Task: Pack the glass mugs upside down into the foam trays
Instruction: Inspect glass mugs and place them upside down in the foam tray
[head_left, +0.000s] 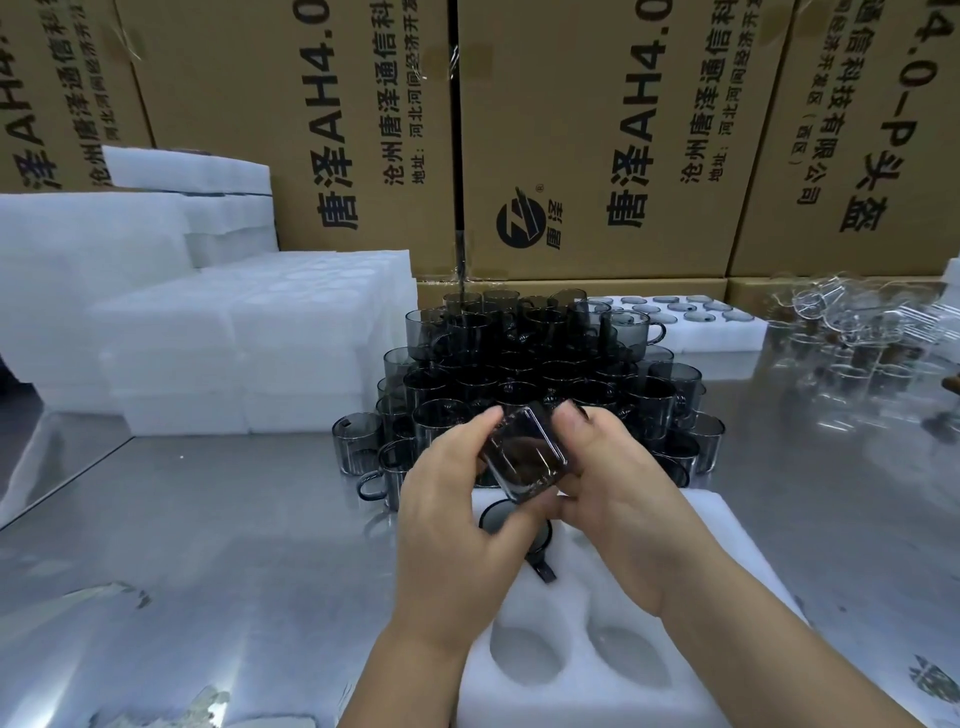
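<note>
A smoky grey glass mug (524, 454) is held tilted in the air between both hands, just above the white foam tray (727, 566) in front of me. My left hand (452, 525) grips its left side with thumb and fingers. My right hand (618, 504) grips its right side. Under the hands, one grey mug (493, 522) sits in a hole of the tray, its handle pointing toward me. Two empty round holes (527, 654) lie nearer to me. A stacked pile of grey mugs (530, 374) stands behind the tray.
The table is shiny metal (234, 519). Stacks of white foam trays (234, 353) stand at the left. Another foam tray (717, 325) lies behind the pile. Clear glass mugs (857, 332) crowd the right. Large cardboard boxes (597, 130) wall the back.
</note>
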